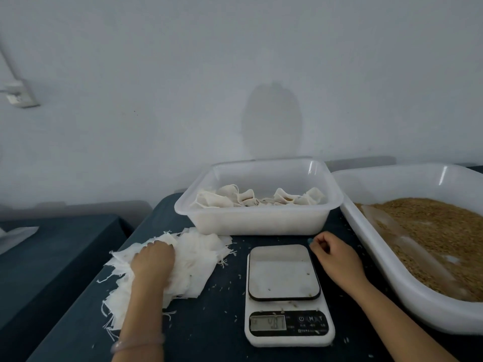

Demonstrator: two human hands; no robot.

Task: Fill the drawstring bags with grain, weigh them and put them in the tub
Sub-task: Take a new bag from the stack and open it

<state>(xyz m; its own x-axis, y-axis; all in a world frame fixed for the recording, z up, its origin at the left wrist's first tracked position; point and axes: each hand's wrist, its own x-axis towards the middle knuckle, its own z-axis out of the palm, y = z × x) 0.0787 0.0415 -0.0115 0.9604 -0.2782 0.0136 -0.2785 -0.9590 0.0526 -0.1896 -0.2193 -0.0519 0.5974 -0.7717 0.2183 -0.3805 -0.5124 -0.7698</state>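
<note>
Both forearms are bare as far as the lower frame edge.

Left hand [153, 259]: the wrist carries a thin, pale pink, translucent bead bracelet [138, 342], one strand, close-fitting. Nails are out of sight.

Right hand [337, 254]: a teal-painted nail [310, 241] shows on one fingertip. The other nails on this hand are hidden.

- Left hand [153, 259] on the pile of empty bags [194, 257], fingers curled into it.
- Right hand [337, 253] loosely curled on the desk [214, 325], just beside the scale [283, 273].
- Stray grains on the scale.
- Tub [261, 223] behind the scale holds filled bags [224, 199].
- Tray [386, 278] of grain [439, 231] at right.
</note>
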